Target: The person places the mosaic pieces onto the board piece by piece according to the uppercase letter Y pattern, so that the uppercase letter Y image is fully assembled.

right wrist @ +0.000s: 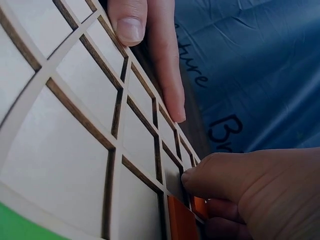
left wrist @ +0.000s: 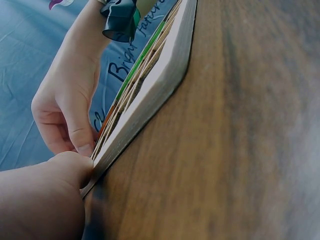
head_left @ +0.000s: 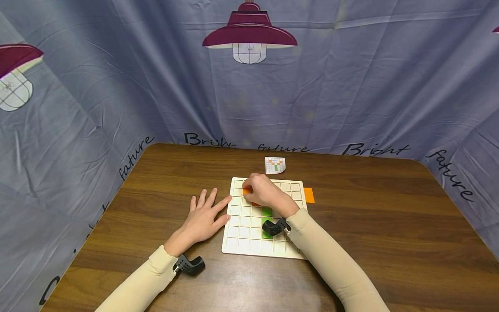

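A pale wooden grid board [head_left: 238, 232] lies flat on the table. My right hand [head_left: 265, 190] reaches over it from the right, thumb and fingers curled at an orange tile [head_left: 247, 191] in the upper left cells; in the right wrist view the thumb and fingers pinch that tile [right wrist: 199, 206]. Another orange tile [right wrist: 181, 218] sits in a neighbouring cell. Green tiles [head_left: 267, 212] form a column in the board, partly hidden by the wrist camera. My left hand [head_left: 200, 221] lies with fingers spread, its thumb and index fingertip touching the board's left edge.
A small paper card [head_left: 275, 165] with a coloured grid pattern lies behind the board. A loose orange tile [head_left: 309, 195] is beside the board's right edge. The brown wooden table [head_left: 390, 216] is bounded by a blue-grey curtain [head_left: 351, 86].
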Motion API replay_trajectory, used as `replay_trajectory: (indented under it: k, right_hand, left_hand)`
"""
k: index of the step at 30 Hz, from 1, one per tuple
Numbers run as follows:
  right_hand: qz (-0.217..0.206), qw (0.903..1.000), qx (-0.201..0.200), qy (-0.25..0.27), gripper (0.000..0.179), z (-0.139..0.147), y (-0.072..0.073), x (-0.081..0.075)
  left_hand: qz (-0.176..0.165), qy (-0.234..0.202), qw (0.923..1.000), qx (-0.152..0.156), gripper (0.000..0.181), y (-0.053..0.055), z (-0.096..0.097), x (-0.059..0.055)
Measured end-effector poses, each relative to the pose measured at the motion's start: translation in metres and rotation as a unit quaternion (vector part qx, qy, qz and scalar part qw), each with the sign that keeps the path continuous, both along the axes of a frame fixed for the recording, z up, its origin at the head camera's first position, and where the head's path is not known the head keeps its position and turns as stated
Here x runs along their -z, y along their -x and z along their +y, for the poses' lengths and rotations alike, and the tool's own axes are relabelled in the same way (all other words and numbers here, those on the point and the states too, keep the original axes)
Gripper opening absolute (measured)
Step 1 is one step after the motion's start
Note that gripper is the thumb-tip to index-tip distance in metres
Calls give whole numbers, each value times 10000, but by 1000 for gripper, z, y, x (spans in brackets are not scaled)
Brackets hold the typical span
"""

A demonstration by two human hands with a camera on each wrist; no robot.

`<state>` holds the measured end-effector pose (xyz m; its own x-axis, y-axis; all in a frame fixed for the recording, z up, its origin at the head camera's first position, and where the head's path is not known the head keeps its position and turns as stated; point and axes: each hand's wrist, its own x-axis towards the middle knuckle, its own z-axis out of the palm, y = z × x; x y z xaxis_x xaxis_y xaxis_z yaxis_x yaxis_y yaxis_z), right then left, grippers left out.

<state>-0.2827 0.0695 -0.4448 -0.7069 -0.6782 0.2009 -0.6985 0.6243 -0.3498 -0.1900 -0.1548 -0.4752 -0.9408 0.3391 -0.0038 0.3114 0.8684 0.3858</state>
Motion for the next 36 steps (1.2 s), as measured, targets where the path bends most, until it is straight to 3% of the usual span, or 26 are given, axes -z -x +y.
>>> replay_trajectory:
  k: [36]
  right_hand:
    - [54,10000,-9,30,7,2,1,1]
  left_hand:
    - [-14,-5,10000,10,57,1,0,0]
